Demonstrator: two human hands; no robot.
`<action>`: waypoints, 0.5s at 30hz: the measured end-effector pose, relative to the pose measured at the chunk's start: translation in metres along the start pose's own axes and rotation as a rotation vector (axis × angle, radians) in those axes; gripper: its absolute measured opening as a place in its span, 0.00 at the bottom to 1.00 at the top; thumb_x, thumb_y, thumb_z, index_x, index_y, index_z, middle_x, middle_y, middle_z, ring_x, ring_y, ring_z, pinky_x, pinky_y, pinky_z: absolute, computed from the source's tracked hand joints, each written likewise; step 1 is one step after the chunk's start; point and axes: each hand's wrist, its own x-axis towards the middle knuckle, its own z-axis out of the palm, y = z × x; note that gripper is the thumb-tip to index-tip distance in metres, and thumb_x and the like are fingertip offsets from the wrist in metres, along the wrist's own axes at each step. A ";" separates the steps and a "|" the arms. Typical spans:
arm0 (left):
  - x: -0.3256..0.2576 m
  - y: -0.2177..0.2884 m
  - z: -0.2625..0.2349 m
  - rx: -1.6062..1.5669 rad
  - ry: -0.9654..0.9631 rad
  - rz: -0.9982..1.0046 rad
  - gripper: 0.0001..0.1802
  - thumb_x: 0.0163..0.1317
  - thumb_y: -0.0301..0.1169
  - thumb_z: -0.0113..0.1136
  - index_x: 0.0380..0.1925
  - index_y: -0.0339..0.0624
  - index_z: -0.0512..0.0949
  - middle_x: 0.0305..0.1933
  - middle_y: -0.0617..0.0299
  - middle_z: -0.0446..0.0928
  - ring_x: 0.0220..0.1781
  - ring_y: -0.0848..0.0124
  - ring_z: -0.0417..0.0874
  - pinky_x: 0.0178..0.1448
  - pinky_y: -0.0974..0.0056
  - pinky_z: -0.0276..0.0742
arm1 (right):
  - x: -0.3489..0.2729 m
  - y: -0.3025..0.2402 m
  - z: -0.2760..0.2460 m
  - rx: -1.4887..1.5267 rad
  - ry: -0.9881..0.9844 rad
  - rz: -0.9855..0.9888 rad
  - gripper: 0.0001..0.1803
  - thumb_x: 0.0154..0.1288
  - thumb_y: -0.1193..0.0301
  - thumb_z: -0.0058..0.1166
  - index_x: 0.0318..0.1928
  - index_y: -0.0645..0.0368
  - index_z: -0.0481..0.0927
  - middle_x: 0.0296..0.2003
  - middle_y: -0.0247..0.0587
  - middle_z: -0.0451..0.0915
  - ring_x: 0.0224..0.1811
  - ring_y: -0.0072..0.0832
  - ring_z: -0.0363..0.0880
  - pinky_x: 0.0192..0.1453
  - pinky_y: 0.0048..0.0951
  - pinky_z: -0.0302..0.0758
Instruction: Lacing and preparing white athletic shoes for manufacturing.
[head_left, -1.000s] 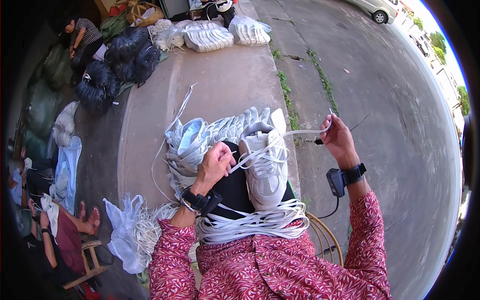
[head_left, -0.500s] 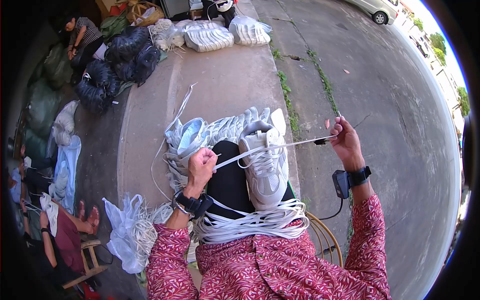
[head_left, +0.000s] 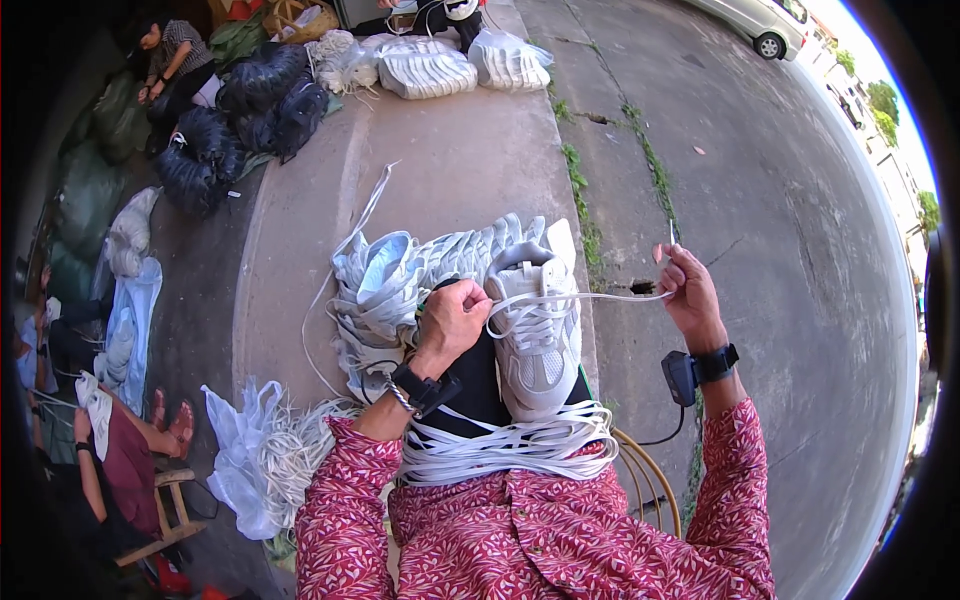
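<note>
A pale grey sneaker (head_left: 537,370) rests on my lap, toe toward me, with white lace criss-crossed over its tongue. My left hand (head_left: 455,318) pinches a shoelace just left of the shoe's collar. Out to the right, my right hand (head_left: 690,290) is closed on the same white shoelace (head_left: 615,296), which runs across the shoe with a slight sag; a short end pokes up above those fingers. Across my thighs lies a bundle of loose white laces (head_left: 510,447). Behind the sneaker, a row of grey shoe uppers (head_left: 455,258) is stacked close together.
Left of my lap are a clear plastic bag (head_left: 240,450) and a tangle of laces (head_left: 295,455). Black bundles (head_left: 205,160) and wrapped shoe stacks (head_left: 428,75) lie farther off. Co-workers sit at the left, one beside a wooden stool (head_left: 170,515). A van (head_left: 765,25) stands far right.
My left hand has moved right and slightly up, close to the sneaker's collar. My right hand has barely shifted, and the lace between the hands has gone from taut to slack.
</note>
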 end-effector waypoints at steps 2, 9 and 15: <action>-0.002 0.002 -0.002 0.022 0.037 -0.038 0.04 0.52 0.24 0.59 0.23 0.35 0.76 0.19 0.65 0.76 0.20 0.80 0.74 0.25 0.73 0.69 | 0.000 0.006 0.010 -0.078 0.008 -0.029 0.09 0.69 0.69 0.45 0.39 0.63 0.73 0.19 0.26 0.68 0.20 0.16 0.67 0.28 0.19 0.67; -0.003 0.006 -0.002 -0.003 0.039 -0.037 0.04 0.52 0.25 0.59 0.22 0.35 0.76 0.19 0.64 0.76 0.20 0.80 0.74 0.25 0.72 0.69 | -0.008 0.024 0.050 -0.291 -0.089 0.003 0.11 0.70 0.67 0.45 0.38 0.62 0.75 0.28 0.33 0.78 0.29 0.19 0.75 0.39 0.22 0.74; -0.004 0.007 -0.003 0.009 0.033 -0.034 0.05 0.52 0.25 0.58 0.23 0.34 0.76 0.18 0.64 0.76 0.20 0.80 0.74 0.25 0.72 0.68 | -0.007 0.035 0.069 -0.474 -0.231 -0.100 0.12 0.69 0.66 0.47 0.37 0.63 0.77 0.26 0.31 0.77 0.28 0.17 0.74 0.37 0.19 0.69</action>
